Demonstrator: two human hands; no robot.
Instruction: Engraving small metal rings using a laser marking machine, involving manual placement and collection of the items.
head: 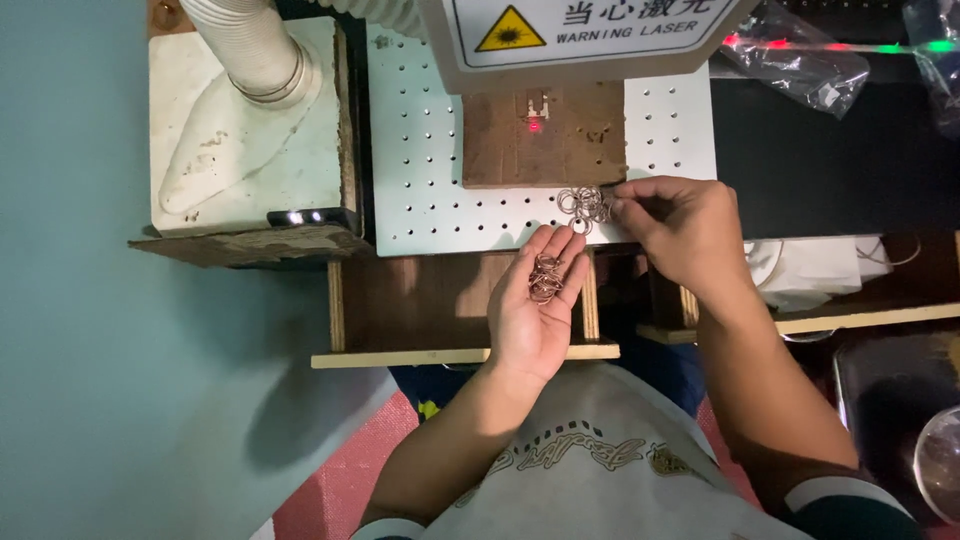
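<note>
Copper rings (545,277) fill cupped left hand (535,305); right hand (680,225) pinches loose rings (583,205).

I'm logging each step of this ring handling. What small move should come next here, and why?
Probably sweep the loose rings off the white plate into the left hand. That palm is open and cupped just below the plate edge, already holding rings, while the right hand has its fingers at the pile.
</note>
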